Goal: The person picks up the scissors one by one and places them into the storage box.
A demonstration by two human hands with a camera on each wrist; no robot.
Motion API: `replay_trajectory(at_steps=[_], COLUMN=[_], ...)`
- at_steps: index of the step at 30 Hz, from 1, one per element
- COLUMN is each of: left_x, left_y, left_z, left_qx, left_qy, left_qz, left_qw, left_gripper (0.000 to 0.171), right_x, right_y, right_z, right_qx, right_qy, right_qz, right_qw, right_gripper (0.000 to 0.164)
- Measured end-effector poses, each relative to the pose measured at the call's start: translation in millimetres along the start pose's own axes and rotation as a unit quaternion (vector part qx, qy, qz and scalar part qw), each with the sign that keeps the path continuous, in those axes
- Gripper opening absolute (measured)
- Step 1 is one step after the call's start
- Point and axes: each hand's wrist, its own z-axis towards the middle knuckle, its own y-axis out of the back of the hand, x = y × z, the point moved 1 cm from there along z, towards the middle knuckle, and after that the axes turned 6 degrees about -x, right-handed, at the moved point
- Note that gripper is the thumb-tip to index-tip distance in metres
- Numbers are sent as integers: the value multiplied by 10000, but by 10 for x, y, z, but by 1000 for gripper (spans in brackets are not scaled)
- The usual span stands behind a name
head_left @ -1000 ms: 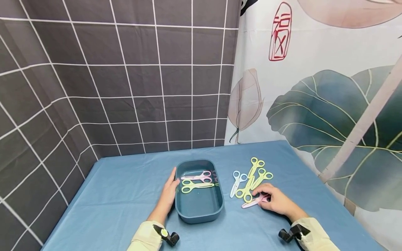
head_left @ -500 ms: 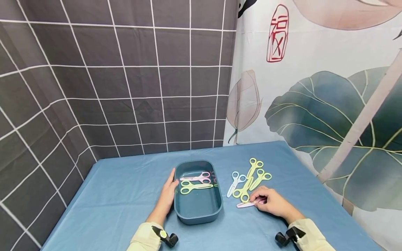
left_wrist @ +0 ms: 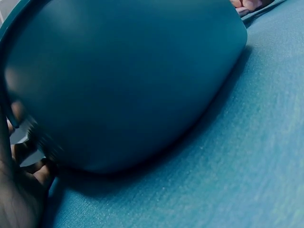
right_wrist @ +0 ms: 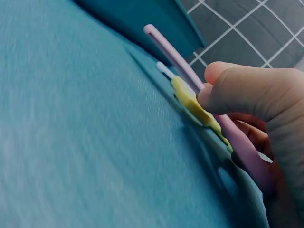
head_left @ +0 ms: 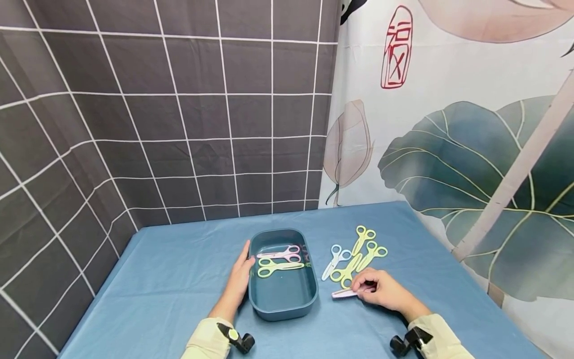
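My right hand (head_left: 383, 290) pinches a pair of pink scissors (head_left: 343, 294) between thumb and fingers, blade end toward the box. In the right wrist view these pink scissors (right_wrist: 172, 53) slant up from the fingers, and their shadow falls on the cloth. My left hand (head_left: 237, 279) grips the left wall of a dark blue box (head_left: 287, 313), thumb at the rim. Inside the box lie pink scissors (head_left: 275, 255) and yellow-green scissors (head_left: 289, 266). The box wall (left_wrist: 128, 85) fills much of the left wrist view.
Right of the box, light blue scissors (head_left: 334, 262) lie beside three yellow-green pairs: one near the right hand (head_left: 344, 274), another to the right (head_left: 372, 254), a third farther back (head_left: 362, 238). Blue cloth (head_left: 170, 279) covers the table. Grid-patterned fabric (head_left: 202, 114) hangs behind.
My right hand has moved slightly left and toward me with the pink scissors, away from the yellow-green pairs. The left hand and the box stay in place.
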Motion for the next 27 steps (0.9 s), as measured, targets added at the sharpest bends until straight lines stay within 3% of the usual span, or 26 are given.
replay_trajectory(at_steps=[10, 20, 27], left_x=[-30, -16, 6], left_y=[10, 10, -2], left_z=[31, 24, 14], left_qx=[16, 22, 50], left_qy=[-58, -102, -46], left_qz=[18, -18, -26], left_qw=[10000, 9999, 10000], left_gripper=[59, 59, 59], right_x=[86, 341, 525], right_y=[-113, -401, -706], right_z=[295, 736, 1042], right_qx=[-487, -683, -446], right_qy=[496, 221, 217], right_qz=[201, 344, 289], right_qw=[9974, 9968, 9984], right_gripper=[26, 22, 16])
